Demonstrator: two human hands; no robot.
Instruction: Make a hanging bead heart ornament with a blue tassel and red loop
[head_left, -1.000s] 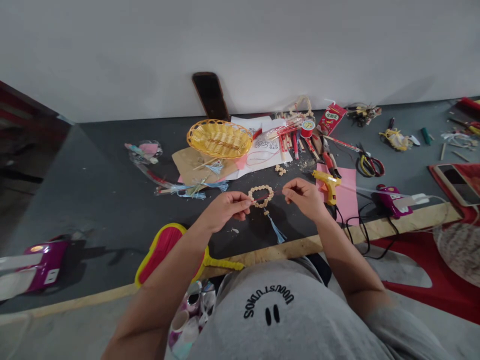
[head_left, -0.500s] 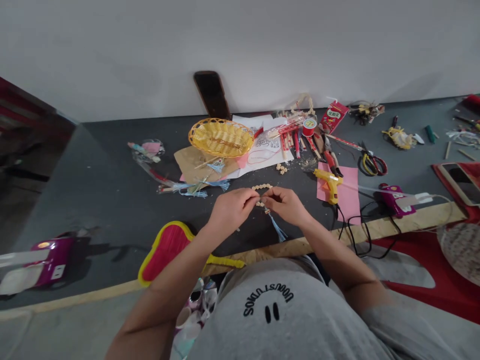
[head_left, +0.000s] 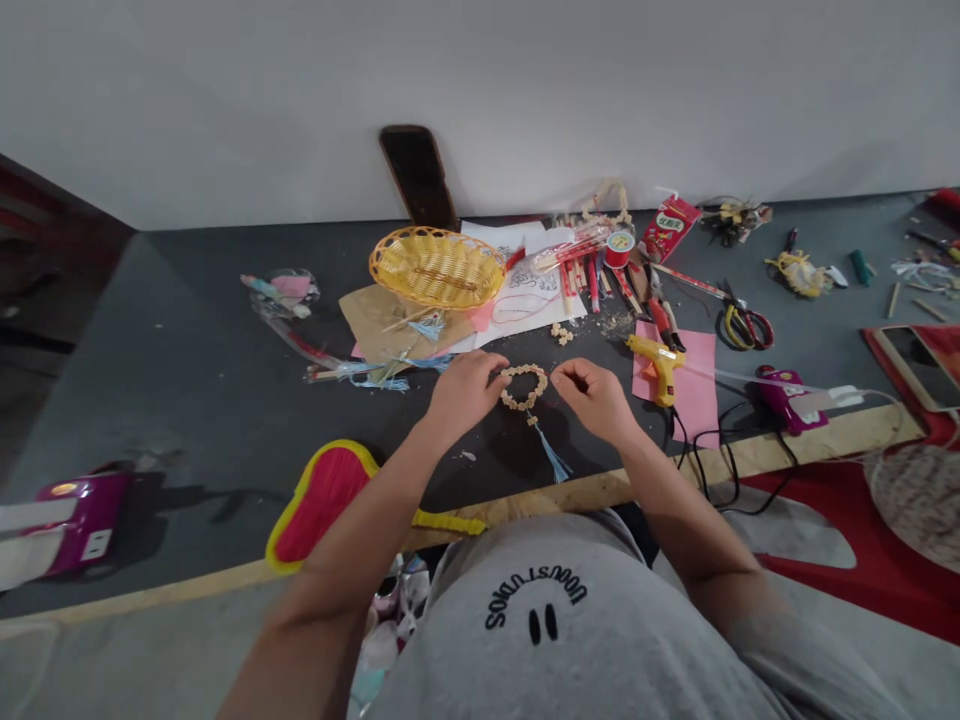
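A round bracelet of pale wooden beads (head_left: 523, 404) lies flat on the dark table in front of me, forming a full ring. From its lower side hangs a light blue tassel (head_left: 553, 462) below a small bead. My left hand (head_left: 469, 392) is at the ring's left edge, thumb and forefinger closed on it. Just off the right side, my right hand (head_left: 596, 398) is curled in a pinch, apart from the beads. Whatever its fingertips may hold is too small to make out.
A yellow woven basket (head_left: 439, 268) stands behind my hands on papers. To the right lie a yellow glue gun (head_left: 660, 366) with its cable, pliers (head_left: 661, 318) and scissors (head_left: 741, 322). A red and yellow fan-shaped piece (head_left: 322, 505) lies near my left forearm. A few loose beads (head_left: 561, 334) lie behind the bracelet.
My hands have moved apart, from meeting over the bracelet to either side of it. The whole bead ring is now uncovered.
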